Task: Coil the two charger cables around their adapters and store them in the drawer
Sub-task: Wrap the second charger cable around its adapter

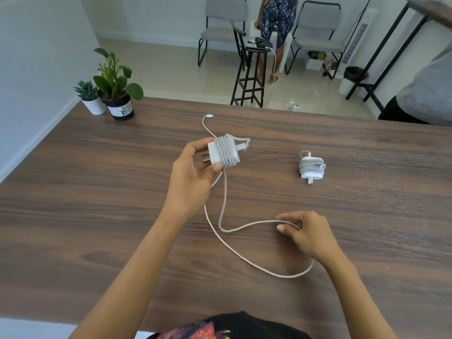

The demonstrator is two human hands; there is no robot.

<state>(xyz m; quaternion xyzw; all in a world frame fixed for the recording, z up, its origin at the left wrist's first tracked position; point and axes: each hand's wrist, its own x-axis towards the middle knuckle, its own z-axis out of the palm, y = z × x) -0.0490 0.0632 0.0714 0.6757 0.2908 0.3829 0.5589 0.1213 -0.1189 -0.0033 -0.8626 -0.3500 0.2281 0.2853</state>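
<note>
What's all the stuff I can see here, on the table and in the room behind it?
Table: one, dark wood grain, fills the foreground.
Held adapter: one, white, partly wrapped in cable, above the table's middle.
Loose cable: one, white, trails from the held adapter over the table, plug end at the far edge.
Coiled charger: one, white, fully wrapped, lying on the table to the right.
Potted plants: two, green, one black pot, one white pot, far left corner.
Chairs: two, grey with black frames, by the back wall.
Stool: one, black, beyond the table.
Other people: two, partly seen, background and right edge.
Left hand: grips the held adapter.
Right hand: pinches the loose cable.
</note>
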